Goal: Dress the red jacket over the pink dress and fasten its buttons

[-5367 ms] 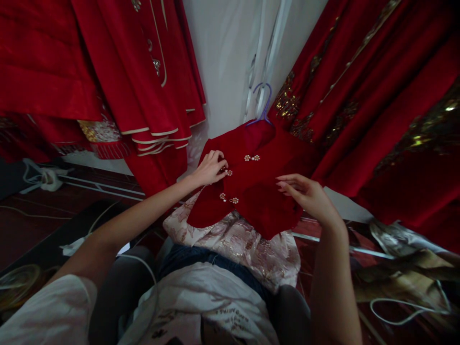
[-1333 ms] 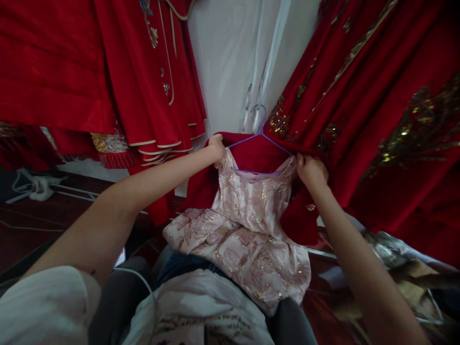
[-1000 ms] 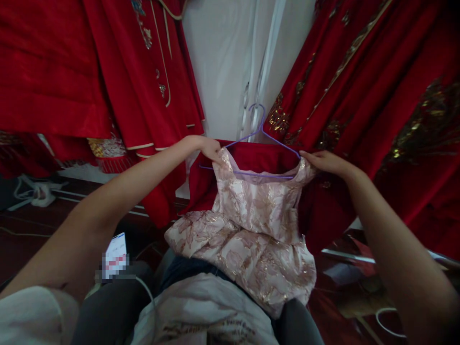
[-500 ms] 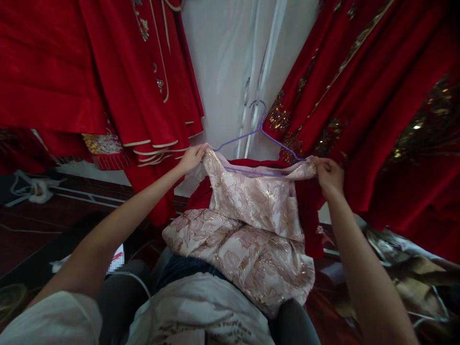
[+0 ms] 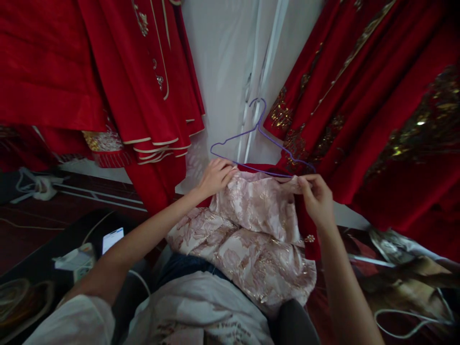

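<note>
White cabinet doors [image 5: 219,62] stand ahead, with red garments [image 5: 161,105] hanging on the left and red gowns [image 5: 352,105] trimmed in gold sequins on the right. The floor [image 5: 21,242] is dark red. The pale brocade dress [image 5: 257,211] lies over the person's lap, its skirt reaching the right knee [image 5: 293,321], with part of a red jacket [image 5: 312,247] showing from beneath its right side. The left hand [image 5: 215,178] pinches the dress at its left shoulder; the right hand [image 5: 318,194] pinches the right shoulder between thumb and fingers. A purple hanger [image 5: 258,125] stands at the neckline, its left end outside the dress.

At lower left, a black surface [image 5: 39,254] carries a white object [image 5: 77,258] near its right edge, with a lit phone [image 5: 112,239] just beside. A blurred heap [image 5: 409,282] and a white cord [image 5: 381,321] bound the right side. Beyond the lap's far edge, a narrow gap opens between the hanging garments, toward the doors.
</note>
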Demonstrator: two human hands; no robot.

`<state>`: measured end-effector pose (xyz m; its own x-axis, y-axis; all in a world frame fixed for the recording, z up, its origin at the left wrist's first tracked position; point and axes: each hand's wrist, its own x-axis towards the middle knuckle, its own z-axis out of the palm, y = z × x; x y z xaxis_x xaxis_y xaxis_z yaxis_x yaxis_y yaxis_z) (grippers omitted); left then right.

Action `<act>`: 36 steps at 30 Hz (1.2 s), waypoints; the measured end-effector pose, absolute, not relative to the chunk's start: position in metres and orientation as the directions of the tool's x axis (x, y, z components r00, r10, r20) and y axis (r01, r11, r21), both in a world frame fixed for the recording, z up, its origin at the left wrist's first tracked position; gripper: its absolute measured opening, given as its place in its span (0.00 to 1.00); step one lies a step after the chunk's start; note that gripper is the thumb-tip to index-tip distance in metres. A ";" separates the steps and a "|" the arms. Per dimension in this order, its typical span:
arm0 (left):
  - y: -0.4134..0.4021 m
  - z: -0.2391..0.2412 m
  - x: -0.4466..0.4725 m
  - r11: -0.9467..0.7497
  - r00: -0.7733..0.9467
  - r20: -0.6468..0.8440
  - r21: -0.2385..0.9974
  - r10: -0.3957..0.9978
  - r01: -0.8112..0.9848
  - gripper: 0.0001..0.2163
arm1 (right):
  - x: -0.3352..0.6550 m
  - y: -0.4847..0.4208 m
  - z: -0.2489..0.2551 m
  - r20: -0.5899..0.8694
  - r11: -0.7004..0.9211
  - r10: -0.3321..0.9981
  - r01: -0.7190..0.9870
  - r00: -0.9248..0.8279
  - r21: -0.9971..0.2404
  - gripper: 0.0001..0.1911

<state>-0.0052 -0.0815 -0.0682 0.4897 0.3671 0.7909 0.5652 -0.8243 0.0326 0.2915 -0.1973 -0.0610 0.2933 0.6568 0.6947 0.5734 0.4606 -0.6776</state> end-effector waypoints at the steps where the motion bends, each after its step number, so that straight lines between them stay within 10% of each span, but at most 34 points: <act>1: -0.078 -0.060 0.010 -0.855 0.548 0.762 0.016 0.346 0.518 0.17 | 0.282 -0.200 -0.051 0.698 0.489 0.662 0.549 0.272 -0.678 0.12; 7: -0.059 -0.072 0.065 -0.892 0.730 0.537 0.102 0.422 0.440 0.19 | 0.259 -0.226 -0.029 0.618 0.513 0.762 0.403 0.192 -0.758 0.11; 14: -0.095 -0.093 0.054 -0.851 0.606 0.648 0.128 0.461 0.510 0.18 | 0.330 -0.221 -0.046 0.433 0.328 0.691 0.283 0.578 -0.901 0.18; 21: -0.128 -0.087 0.053 -0.834 0.499 0.732 0.172 0.464 0.524 0.15 | 0.371 -0.224 -0.063 0.500 -0.055 0.539 0.621 0.678 -0.782 0.14; 36: -0.118 -0.095 0.047 -0.818 0.493 0.750 0.111 0.441 0.564 0.15 | 0.371 -0.232 -0.056 0.697 0.140 0.401 0.712 0.594 -0.688 0.16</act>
